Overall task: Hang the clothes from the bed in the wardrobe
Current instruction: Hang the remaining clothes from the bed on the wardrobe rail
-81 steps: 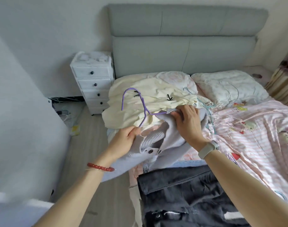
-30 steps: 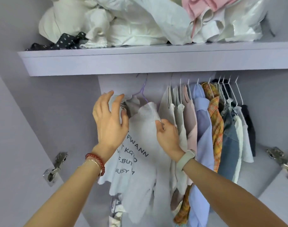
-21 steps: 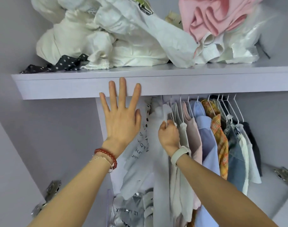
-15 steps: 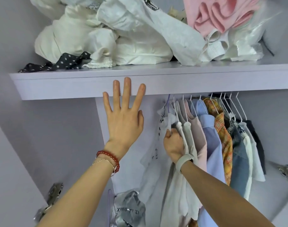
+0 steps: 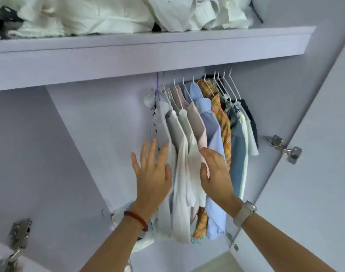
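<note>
Clothes [image 5: 189, 146] hang in the wardrobe [image 5: 101, 122]; left hand [image 5: 153, 173] and right hand [image 5: 214, 173] open, grip nothing. Bed unseen.

crumpled white bedding [image 5: 101, 16] is heaped on the lilac shelf [image 5: 148, 54], a dark polka-dot cloth [image 5: 2, 18] at its left end; metal door hinges [image 5: 285, 150] flank the opening.

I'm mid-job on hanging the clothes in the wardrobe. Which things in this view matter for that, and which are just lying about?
Part of the job:
- purple hanger, leftmost on the rail, with the pale printed garment
- left hand and right hand, both open by the clothes
- row of shirts on white hangers

Just lying about:
- white bundles on the top shelf
- door hinges
</note>
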{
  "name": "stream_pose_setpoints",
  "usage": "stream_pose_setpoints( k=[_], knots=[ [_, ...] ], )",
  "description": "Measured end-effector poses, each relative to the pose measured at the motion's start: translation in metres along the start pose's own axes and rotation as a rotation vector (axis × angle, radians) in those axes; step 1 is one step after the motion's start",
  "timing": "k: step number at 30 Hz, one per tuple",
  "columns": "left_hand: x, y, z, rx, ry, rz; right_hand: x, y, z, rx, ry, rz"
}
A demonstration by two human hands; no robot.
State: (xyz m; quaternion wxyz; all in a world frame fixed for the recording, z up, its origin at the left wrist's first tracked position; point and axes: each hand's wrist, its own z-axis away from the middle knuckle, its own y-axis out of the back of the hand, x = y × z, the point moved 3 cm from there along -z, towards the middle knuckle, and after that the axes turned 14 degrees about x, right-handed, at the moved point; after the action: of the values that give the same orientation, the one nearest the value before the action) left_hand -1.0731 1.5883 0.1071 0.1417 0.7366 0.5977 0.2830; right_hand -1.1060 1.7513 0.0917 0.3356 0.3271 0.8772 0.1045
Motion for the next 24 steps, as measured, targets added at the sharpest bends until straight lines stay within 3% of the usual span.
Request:
stream_pose_setpoints(
  k=[8, 11, 17, 24],
  knots=[
    [0.092, -0.047, 0.131, -0.402, 0.003, 0.312, 0.083, 0.133, 0.168, -0.138, -0.448, 0.498],
    [0.146, -0.052, 0.174, -0.593, -0.102, 0.394, 0.093, 0.199, 0.232, -0.125, -0.656, 0.634],
    [0.277, -0.037, 0.270, -0.855, -0.430, 0.579, 0.085, 0.332, 0.363, 0.035, -1.059, 0.757],
    [0.469, 0.021, 0.408, -1.067, -0.814, 0.814, 0.053, 0.491, 0.519, 0.431, -1.436, 0.838]
  ],
)
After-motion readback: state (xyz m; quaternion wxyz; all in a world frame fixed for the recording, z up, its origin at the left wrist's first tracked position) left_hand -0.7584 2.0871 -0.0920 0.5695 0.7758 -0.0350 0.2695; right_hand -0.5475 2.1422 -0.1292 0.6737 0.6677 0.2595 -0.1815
